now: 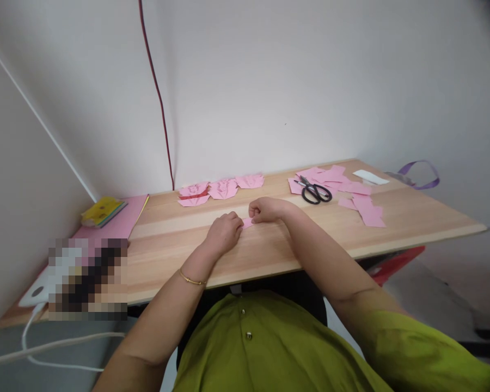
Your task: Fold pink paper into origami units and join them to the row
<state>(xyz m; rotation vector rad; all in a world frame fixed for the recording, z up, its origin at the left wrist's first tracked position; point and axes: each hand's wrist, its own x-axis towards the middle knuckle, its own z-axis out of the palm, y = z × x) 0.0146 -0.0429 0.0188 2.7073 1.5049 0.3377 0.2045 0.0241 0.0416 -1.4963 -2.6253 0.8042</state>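
Between my two hands, near the middle of the wooden table, is a small strip of pink paper. My left hand has its fingers closed at the strip's left end. At the right end, my right hand pinches the paper with curled fingers. Much of the strip is covered by my fingertips. Beyond my hands, along the wall, stand several folded pink paper pieces; the leftmost has a red band across it.
Black-handled scissors lie on loose pink paper pieces at the right, near a white strip. A yellow packet rests on a pink sheet at the left. A white power strip sits at the left edge, partly pixelated.
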